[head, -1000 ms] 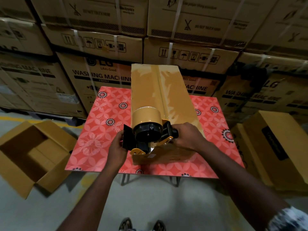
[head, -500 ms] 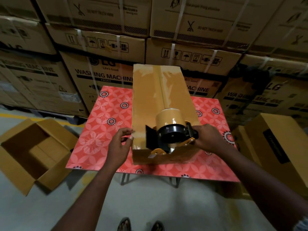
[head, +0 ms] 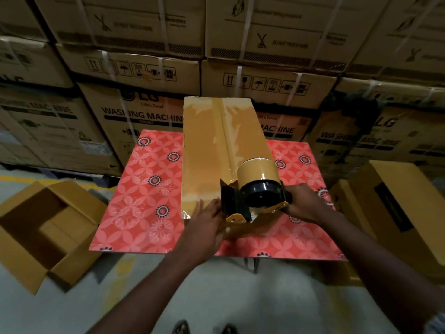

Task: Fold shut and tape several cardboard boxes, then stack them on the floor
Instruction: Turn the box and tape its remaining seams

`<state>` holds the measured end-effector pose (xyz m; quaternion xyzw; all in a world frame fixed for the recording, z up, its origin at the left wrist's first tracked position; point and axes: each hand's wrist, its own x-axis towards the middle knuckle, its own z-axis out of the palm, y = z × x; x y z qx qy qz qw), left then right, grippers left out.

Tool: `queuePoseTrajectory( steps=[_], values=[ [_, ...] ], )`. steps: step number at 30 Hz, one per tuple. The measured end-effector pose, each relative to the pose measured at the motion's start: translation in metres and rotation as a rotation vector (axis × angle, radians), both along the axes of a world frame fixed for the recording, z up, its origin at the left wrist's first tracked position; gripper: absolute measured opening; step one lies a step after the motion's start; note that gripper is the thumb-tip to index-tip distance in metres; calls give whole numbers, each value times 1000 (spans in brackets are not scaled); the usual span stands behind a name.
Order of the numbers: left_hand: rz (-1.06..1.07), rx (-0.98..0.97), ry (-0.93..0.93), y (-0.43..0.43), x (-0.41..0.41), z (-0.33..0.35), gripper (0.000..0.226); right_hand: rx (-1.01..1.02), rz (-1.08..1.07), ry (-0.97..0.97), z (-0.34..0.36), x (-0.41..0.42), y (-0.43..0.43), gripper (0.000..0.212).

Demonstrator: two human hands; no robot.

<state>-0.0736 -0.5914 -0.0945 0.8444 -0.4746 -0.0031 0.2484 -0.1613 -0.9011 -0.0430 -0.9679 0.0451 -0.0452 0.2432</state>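
Gripping dispenser (head: 255, 198), right hand (head: 306, 204); left hand (head: 205, 224) touching box (head: 206, 145)

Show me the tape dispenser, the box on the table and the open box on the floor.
tape dispenser (head: 258, 196), head view, on the black hub of the roll.
box on the table (head: 204, 145), head view, top face left of the seam.
open box on the floor (head: 79, 203), head view, on its right flap.

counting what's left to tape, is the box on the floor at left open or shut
Open: the floor box has its flaps spread and its inside shows.
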Motion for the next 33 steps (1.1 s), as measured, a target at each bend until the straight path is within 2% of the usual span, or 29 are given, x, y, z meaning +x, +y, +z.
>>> queuePoseTrajectory(
  steps=[5, 8, 11, 14, 16, 21, 25, 29, 33],
  values=[
    [10, -16, -18, 5, 7, -6, 34, -47, -20, -19, -1, 1, -1, 28],
    [42, -65, 31, 6, 6, -7, 43, -50, -55, -24, -5, -2, -3, 34],
    [57, -71, 40, 6, 5, -5, 55, -81, -104, 2, -3, -13, -17, 25],
    [48, -55, 57, 6, 4, -4, 57, -125, -183, 8, -2, -38, -59, 42],
    [71, -68, 71, 4, 2, -4, 56, -90, -221, 20, -2, -54, -81, 48],
    [197, -116, -5, -9, -10, -9, 53, 13, -200, 61, -1, -57, -83, 39],
    [165, -10, -60, -45, -32, -3, 59, 72, -184, 93, 9, -56, -75, 24],
    [12, 169, -117, -90, -46, 4, 71, 72, -146, 90, 9, -55, -76, 30],
    [-47, 228, -176, -112, -47, 8, 72, 77, -144, 83, 8, -51, -80, 36]
  ],
)
